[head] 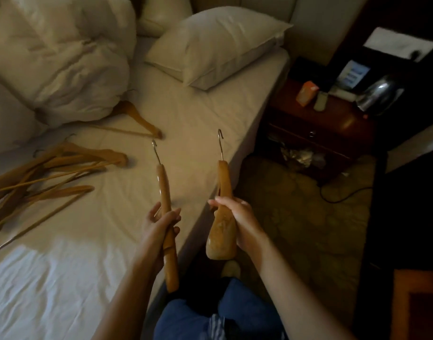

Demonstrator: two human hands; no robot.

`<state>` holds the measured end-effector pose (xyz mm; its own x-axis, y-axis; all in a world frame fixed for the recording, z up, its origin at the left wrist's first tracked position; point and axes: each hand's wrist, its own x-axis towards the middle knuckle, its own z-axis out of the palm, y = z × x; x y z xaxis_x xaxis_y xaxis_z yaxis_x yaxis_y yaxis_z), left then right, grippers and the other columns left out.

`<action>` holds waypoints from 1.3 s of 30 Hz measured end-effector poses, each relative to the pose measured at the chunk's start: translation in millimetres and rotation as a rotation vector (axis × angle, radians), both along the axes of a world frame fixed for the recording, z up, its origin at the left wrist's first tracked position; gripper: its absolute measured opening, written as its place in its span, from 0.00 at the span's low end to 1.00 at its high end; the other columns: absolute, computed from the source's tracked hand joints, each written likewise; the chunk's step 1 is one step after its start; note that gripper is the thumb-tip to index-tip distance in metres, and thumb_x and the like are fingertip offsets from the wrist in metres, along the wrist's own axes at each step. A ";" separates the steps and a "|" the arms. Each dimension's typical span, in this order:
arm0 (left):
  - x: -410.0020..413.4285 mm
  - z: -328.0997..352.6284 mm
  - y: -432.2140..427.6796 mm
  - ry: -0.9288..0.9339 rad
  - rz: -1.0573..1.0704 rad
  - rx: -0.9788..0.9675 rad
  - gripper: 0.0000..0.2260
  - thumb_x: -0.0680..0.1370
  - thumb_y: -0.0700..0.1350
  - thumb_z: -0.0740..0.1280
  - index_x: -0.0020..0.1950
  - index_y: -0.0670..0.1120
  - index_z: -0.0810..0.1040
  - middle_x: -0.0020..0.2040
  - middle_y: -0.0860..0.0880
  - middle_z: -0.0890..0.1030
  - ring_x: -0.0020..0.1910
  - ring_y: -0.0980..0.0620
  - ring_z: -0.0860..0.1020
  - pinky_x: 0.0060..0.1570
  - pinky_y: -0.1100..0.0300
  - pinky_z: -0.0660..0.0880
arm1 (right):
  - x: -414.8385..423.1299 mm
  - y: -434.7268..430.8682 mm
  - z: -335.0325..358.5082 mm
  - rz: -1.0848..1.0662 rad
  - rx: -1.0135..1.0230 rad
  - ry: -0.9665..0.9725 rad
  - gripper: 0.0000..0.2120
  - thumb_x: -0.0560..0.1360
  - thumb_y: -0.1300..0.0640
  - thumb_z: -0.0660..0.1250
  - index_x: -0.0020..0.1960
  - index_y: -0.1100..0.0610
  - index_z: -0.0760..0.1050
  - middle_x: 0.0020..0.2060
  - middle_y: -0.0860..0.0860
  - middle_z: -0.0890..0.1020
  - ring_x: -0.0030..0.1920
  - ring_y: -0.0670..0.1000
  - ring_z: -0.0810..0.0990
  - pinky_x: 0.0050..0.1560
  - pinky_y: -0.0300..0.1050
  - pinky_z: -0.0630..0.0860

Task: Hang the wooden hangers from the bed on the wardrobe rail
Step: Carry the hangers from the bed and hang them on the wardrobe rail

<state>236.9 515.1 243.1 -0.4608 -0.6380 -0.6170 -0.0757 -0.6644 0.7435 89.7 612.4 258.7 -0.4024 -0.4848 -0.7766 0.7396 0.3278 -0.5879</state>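
Head camera, looking down at two bare arms beside a bed (191, 123). Left hand (161, 224) curls round one wooden hanger (166, 207), seen edge-on, its metal hook pointing away. Right hand (237, 222) grips a second hanger (222, 227) the same way — both held over the mattress edge. More hangers lie in a loose pile (41, 177) on the sheet at left, one (137, 121) apart near a crumpled duvet (63, 57). A pillow (215, 45) sits at the head — a nightstand (320, 123) stands beside it.

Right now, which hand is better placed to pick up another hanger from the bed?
Probably left. The left hand, gripping the left hanger, is over the bed, nearer the hanger pile; the right hand, gripping the right hanger, is beyond its edge, over carpet.
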 end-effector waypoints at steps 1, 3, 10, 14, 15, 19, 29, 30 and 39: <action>-15.1 -0.1 4.2 -0.004 -0.021 0.002 0.42 0.62 0.48 0.77 0.72 0.44 0.63 0.48 0.44 0.75 0.38 0.54 0.76 0.27 0.67 0.76 | -11.4 11.6 0.4 -0.036 -0.016 0.000 0.09 0.73 0.59 0.68 0.53 0.59 0.75 0.50 0.54 0.83 0.42 0.48 0.78 0.41 0.40 0.74; -47.1 -2.5 11.7 -0.021 -0.042 -0.002 0.32 0.69 0.42 0.72 0.70 0.45 0.64 0.48 0.46 0.75 0.38 0.55 0.77 0.27 0.67 0.77 | -33.3 35.1 0.0 -0.102 -0.037 0.017 0.12 0.74 0.59 0.67 0.57 0.60 0.74 0.46 0.53 0.82 0.41 0.47 0.78 0.37 0.39 0.75; -152.0 -14.8 44.3 -0.147 -0.344 -0.096 0.09 0.74 0.40 0.67 0.51 0.36 0.76 0.30 0.47 0.75 0.21 0.59 0.73 0.22 0.67 0.72 | -84.3 107.7 -12.9 -0.334 -0.018 0.070 0.23 0.74 0.56 0.67 0.67 0.58 0.67 0.46 0.52 0.82 0.42 0.49 0.81 0.40 0.42 0.77; -201.7 -19.8 65.8 -0.125 -0.528 -0.022 0.06 0.76 0.39 0.65 0.38 0.42 0.74 0.23 0.49 0.76 0.18 0.59 0.73 0.19 0.68 0.71 | -104.9 141.0 -22.5 -0.557 -0.056 -0.080 0.19 0.75 0.57 0.66 0.65 0.57 0.71 0.44 0.51 0.83 0.41 0.47 0.83 0.39 0.40 0.78; -212.8 -21.6 68.6 -0.099 -0.582 0.033 0.05 0.76 0.40 0.66 0.39 0.42 0.75 0.25 0.49 0.77 0.19 0.59 0.73 0.20 0.67 0.72 | -110.0 148.1 -25.2 -0.611 -0.055 -0.109 0.16 0.76 0.58 0.65 0.63 0.58 0.72 0.43 0.51 0.83 0.37 0.46 0.83 0.34 0.38 0.78; -259.8 -28.3 79.6 -0.075 -0.809 0.191 0.03 0.75 0.40 0.67 0.47 0.41 0.77 0.32 0.48 0.79 0.23 0.58 0.76 0.24 0.66 0.75 | -125.6 168.2 -34.3 -0.829 -0.036 -0.156 0.06 0.75 0.58 0.65 0.52 0.56 0.76 0.39 0.51 0.85 0.33 0.46 0.84 0.28 0.38 0.78; -391.8 -32.9 130.9 -0.163 -1.409 0.069 0.05 0.74 0.38 0.68 0.49 0.44 0.77 0.26 0.52 0.80 0.22 0.60 0.76 0.25 0.68 0.74 | -160.6 181.0 -26.7 -1.424 -0.089 -0.082 0.05 0.78 0.60 0.60 0.49 0.61 0.73 0.45 0.55 0.80 0.36 0.50 0.79 0.32 0.39 0.78; -400.0 -35.8 137.6 -0.171 -1.457 0.050 0.04 0.74 0.38 0.68 0.48 0.44 0.77 0.25 0.53 0.80 0.22 0.60 0.76 0.26 0.68 0.74 | -159.9 182.8 -27.7 -1.460 -0.039 -0.061 0.07 0.77 0.59 0.62 0.48 0.62 0.75 0.44 0.56 0.81 0.35 0.50 0.79 0.34 0.41 0.78; -421.3 -54.4 210.0 -0.229 -1.896 -0.050 0.07 0.75 0.41 0.66 0.52 0.43 0.74 0.26 0.51 0.76 0.23 0.57 0.74 0.23 0.65 0.70 | -128.7 217.8 -29.1 -1.749 0.179 -0.049 0.05 0.73 0.57 0.68 0.47 0.58 0.78 0.36 0.52 0.82 0.31 0.46 0.81 0.29 0.37 0.76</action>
